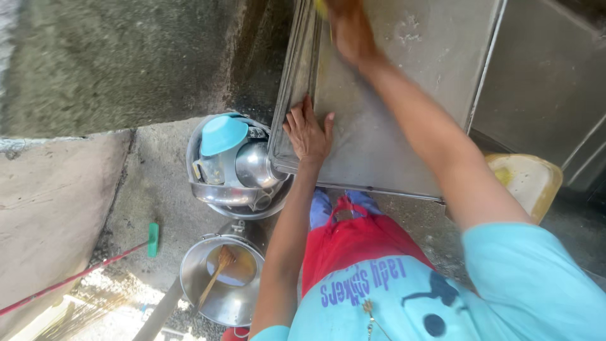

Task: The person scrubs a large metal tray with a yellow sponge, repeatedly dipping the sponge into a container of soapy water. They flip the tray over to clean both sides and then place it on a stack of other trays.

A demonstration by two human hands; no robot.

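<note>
Tray [379, 132], a big grey metal one, stands tilted on edge near the middle of the view, its lower rim just above the person's red apron. If the left hand [308, 132] slackens, the tray could, I judge, slide left or drop onto the basin [208, 189] packed with a blue bowl [222, 134] and steel pots just beside it, or further down onto the open pot [221, 284] with its wooden spoon. Wet metal would make that slip likelier. Hard rubbing from the far end could also tip it. The left hand lies flat and spread wide on the tray's near left corner, bracing it. The right hand [348, 31] presses on the tray's far surface, seemingly closed over something yellow, though blur hides the grip
</note>
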